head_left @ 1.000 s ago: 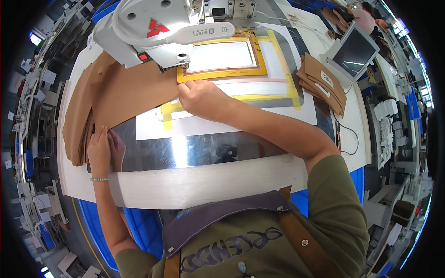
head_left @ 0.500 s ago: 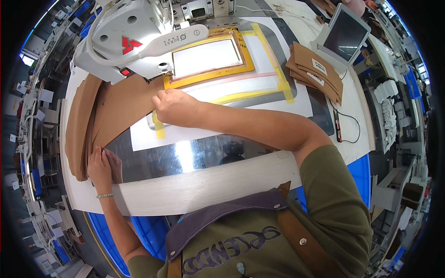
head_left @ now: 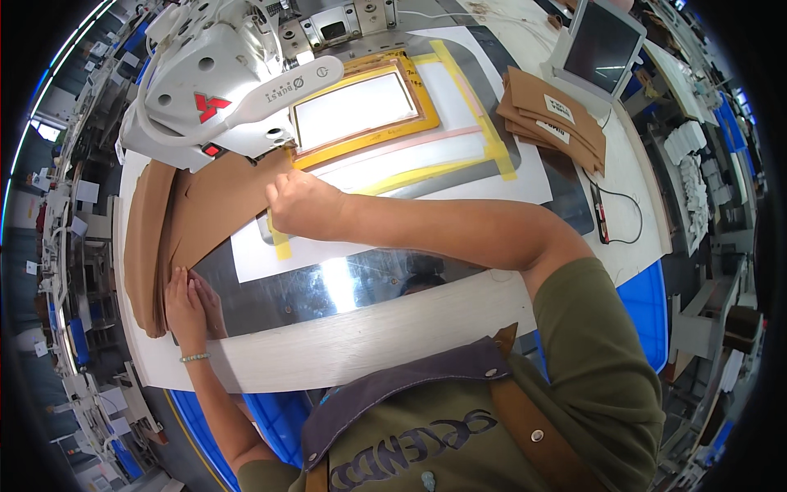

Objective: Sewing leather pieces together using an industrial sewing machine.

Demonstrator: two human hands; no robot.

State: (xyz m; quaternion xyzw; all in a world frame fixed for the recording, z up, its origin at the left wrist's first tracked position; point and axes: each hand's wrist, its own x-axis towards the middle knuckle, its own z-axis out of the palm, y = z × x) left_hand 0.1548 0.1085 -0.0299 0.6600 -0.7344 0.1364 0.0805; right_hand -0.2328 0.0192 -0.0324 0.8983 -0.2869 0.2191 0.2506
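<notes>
A brown sheet slants across the worktop, partly hidden by a white machine head and beside a brown stack. We see the right hand curled, fingers closed on its right end; the left hand touches its near corner, fingers almost straight (any grip, we cannot tell). Uneven pulling could crease it — or snag it on the yellow frame.

Brown sheet: matte, broad, roughly flat. Lies left of the yellow frame. Lower edge straight, running diagonally. Right end just beside the frame's lower left corner, partly covered; contact with frame cannot be told. Lower left end well apart from frame. One short dark line, slit or crease unclear, in the portion far from frame. Upper edge hidden.
</notes>
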